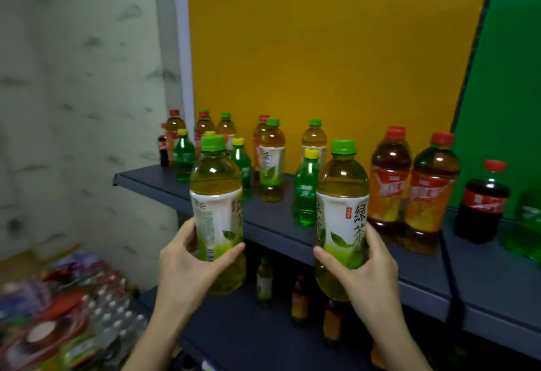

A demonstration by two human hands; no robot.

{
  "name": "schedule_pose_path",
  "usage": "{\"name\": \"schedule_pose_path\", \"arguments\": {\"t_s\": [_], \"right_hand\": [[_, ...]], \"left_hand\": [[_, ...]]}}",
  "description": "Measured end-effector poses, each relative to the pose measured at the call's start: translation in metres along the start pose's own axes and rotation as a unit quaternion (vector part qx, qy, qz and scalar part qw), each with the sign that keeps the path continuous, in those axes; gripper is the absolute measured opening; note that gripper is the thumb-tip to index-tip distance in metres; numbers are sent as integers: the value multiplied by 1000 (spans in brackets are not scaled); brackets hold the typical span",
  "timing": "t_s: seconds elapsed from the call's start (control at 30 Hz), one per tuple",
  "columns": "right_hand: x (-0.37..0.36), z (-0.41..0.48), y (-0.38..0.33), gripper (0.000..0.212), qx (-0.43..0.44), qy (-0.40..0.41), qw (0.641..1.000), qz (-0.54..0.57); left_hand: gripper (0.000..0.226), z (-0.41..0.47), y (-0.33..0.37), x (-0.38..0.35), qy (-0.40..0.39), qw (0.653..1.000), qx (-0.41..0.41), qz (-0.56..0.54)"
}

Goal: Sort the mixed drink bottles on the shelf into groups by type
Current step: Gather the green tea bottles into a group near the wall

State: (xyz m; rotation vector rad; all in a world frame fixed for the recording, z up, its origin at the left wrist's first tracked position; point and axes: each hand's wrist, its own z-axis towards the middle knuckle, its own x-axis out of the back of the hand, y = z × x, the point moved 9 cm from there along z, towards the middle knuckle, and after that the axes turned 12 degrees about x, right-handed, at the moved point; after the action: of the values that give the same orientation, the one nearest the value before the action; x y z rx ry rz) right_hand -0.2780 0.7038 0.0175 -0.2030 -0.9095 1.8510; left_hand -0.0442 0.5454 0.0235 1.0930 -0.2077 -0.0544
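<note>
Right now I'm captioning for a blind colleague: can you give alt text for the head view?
Left hand and right hand each hold a green tea bottle, left one, right one, before a dark shelf of mixed bottles: iced tea bottles, cola.

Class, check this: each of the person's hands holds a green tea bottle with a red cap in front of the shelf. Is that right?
Not quite. In the head view, the left hand and right hand each hold a green tea bottle, but both caps are green, not red.

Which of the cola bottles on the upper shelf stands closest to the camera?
The cola bottle at the right, beside the two red-capped iced tea bottles. It looks large; the other cola bottle is small and far off at the shelf's left end.
</note>
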Motion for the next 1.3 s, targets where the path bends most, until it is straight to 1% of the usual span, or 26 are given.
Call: {"name": "schedule_pose_path", "arguments": {"t_s": [0.13, 0.27, 0.3, 0.43, 0.5, 0.7, 0.93, 1.1, 1.3], "right_hand": [[-68, -3, -21, 75, -5, 7, 1000, 29], [-129, -3, -36, 77, -19, 5, 998, 60], [-143, -1, -38, 78, -22, 4, 998, 65], [-194, 9, -48, 78, -27, -3, 997, 73], [-216, 18, -50, 78, -27, -3, 997, 72], [-275, 51, -48, 80, -14, 0, 999, 51], [-325, 102, -32, 78, -1, 38, 999, 20], [-343, 124, -19, 75, 5, 73, 997, -21], [-349, 133, -3, 75, -11, 108, 990, -91]], "left_hand": [[56, 26, -36, 83, 27, 998, 15, 50], [72, 51, -60, 153, 45, 997, 21, 62], [71, 57, -66, 167, 49, 996, 22, 66], [53, 83, -82, 200, 55, 994, 22, 87], [50, 101, -95, 209, 49, 995, 31, 82], [47, 162, -119, 219, 55, 997, 21, 54], [49, 259, -143, 202, 23, 999, -11, 24], [48, 318, -156, 178, -1, 999, -39, 22], [49, 372, -184, 141, -57, 998, -31, -11]]}}
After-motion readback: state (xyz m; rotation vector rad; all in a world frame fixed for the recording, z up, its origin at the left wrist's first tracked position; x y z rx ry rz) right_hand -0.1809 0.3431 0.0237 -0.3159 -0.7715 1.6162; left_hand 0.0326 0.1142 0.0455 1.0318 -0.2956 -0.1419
